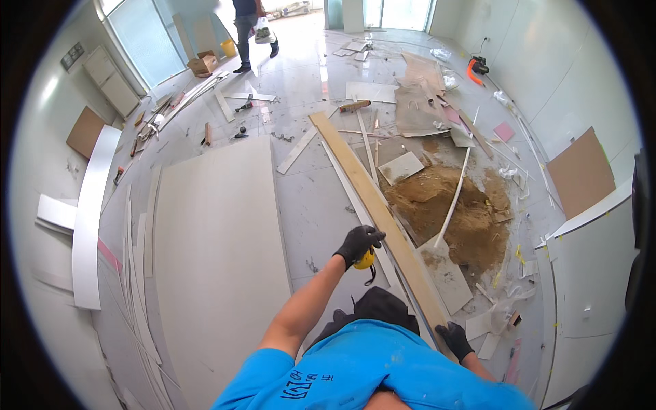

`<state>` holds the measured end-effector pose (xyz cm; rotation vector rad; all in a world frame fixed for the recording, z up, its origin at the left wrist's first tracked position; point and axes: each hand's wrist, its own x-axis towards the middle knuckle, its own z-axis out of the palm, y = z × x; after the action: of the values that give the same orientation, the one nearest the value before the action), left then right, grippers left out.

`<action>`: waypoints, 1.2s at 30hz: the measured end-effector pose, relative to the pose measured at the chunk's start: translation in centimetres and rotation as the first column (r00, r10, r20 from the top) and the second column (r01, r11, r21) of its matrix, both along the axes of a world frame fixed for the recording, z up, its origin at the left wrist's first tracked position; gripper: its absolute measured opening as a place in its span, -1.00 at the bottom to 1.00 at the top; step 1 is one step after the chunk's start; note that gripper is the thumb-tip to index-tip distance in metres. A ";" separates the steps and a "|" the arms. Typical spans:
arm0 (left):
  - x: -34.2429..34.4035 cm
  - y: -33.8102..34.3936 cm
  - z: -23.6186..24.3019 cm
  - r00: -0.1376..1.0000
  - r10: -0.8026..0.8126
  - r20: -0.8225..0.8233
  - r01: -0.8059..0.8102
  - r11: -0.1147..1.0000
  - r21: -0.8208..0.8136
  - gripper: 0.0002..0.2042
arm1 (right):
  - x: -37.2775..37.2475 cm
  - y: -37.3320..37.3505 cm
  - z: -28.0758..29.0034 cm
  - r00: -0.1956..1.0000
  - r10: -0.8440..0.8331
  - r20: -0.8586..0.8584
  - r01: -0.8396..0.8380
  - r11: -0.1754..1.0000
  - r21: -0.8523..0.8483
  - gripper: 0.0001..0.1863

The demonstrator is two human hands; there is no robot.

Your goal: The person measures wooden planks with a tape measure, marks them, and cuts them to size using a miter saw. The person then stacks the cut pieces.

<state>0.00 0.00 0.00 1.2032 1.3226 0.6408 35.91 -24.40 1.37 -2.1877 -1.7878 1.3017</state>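
My gloved left hand (pixel 358 243) is closed on a yellow tape measure (pixel 364 259) with a black strap, its fingers beside the long wooden plank (pixel 359 180). My gloved right hand (pixel 453 339) grips that plank at its near end, low on the right. The plank runs diagonally away from me, with white strips (pixel 345 198) alongside it. Left of my left hand, a large pale board (pixel 219 226) lies flat on the tiled floor.
A sand pile (pixel 458 215) and offcuts (pixel 402 167) lie to the right. White panels (pixel 96 224) lean along the left wall. A person (pixel 247 34) carrying a bag (pixel 264 33) is at the back. A drill (pixel 247 104) and a black-and-orange tool (pixel 476 69) are on the floor.
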 end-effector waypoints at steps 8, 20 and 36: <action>-23.9 27.6 -3.1 0.935 0.294 0.197 -0.277 0.954 -0.110 -0.72 | -11.4 32.0 -8.4 0.991 0.096 -0.090 -0.092 0.995 0.043 -0.32; -50.1 18.3 -18.6 0.494 0.820 -0.289 -0.519 0.011 -0.854 -0.73 | -29.4 77.5 -5.7 0.975 -0.088 -0.203 0.086 0.996 -0.018 -0.36; -83.8 108.9 -7.2 0.856 0.504 -0.113 -0.489 0.861 0.137 -0.74 | -53.5 131.0 -10.6 0.997 -0.021 0.068 0.020 1.000 0.009 -0.17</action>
<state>-83.75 108.88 -7.20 1.0008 1.7687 1.0174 -17.61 106.55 -9.25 -2.2660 -1.7856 1.2276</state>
